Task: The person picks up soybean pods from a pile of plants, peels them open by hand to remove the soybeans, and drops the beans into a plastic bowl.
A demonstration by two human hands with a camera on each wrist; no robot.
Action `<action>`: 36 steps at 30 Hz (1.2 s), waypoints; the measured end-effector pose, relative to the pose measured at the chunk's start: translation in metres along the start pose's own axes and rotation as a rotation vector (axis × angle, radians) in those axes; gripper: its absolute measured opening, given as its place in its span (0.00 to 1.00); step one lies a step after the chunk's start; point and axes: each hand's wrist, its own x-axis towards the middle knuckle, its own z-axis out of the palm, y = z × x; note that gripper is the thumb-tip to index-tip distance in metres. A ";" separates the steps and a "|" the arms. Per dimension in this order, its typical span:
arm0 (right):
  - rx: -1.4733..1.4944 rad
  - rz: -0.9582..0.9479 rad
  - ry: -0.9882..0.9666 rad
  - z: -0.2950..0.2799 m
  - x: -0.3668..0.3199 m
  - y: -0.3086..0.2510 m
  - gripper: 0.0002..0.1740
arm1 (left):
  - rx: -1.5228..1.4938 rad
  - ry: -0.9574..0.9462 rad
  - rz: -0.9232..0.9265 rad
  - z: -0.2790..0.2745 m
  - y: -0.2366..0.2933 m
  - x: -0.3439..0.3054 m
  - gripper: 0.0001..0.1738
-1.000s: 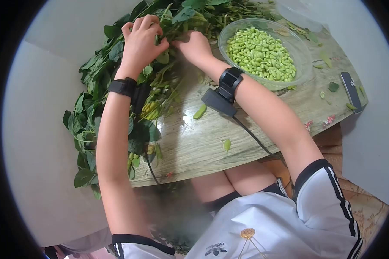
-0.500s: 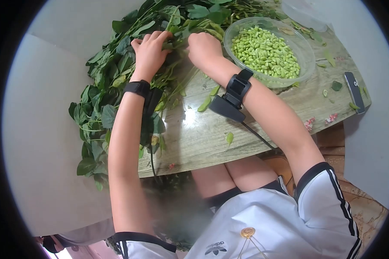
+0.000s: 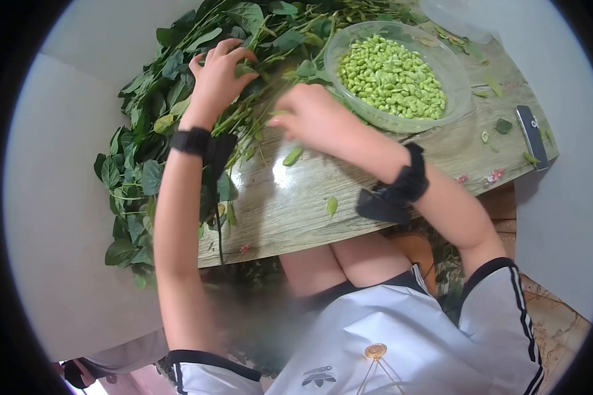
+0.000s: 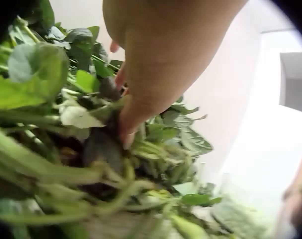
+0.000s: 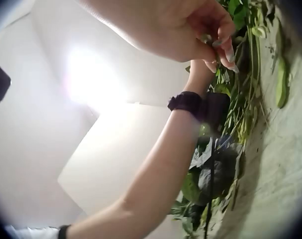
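My left hand (image 3: 221,76) grips into a heap of leafy green bean plants (image 3: 153,112), thumb and fingers curled about the stems and leaves. In the left wrist view its fingertips (image 4: 126,137) go in among the foliage, which partly hides them. Over the near edge of the heap, left of the bowl, my right hand (image 3: 322,122) has its fingers bent in. A small green pod (image 5: 206,38), mostly hidden, is pinched between thumb and fingers. Beside this hand a clear plastic bowl (image 3: 466,99) holds shelled green beans (image 3: 392,79).
Loose green pods (image 3: 293,156) and another pod (image 3: 332,206) lie on the wood-patterned table (image 3: 270,227). A dark phone-like slab (image 3: 532,137) rests near its right edge. A second clear container (image 3: 461,16) stands at the back. Cables hang from both wrist cameras.
My right hand has drawn back from the plants toward me, turning its wrist, and is blurred. The left hand stays among the stems. The whole head view has shifted slightly.
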 end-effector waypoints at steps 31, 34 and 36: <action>-0.038 -0.338 0.192 -0.012 -0.046 0.035 0.13 | -1.838 -0.514 -0.741 -0.046 0.101 -0.067 0.21; -0.177 -0.409 0.222 -0.011 -0.046 0.035 0.10 | -1.929 -0.499 -0.749 -0.047 0.105 -0.065 0.20; -0.134 -0.424 0.257 -0.011 -0.045 0.035 0.09 | -2.026 -0.499 -0.770 -0.044 0.107 -0.067 0.21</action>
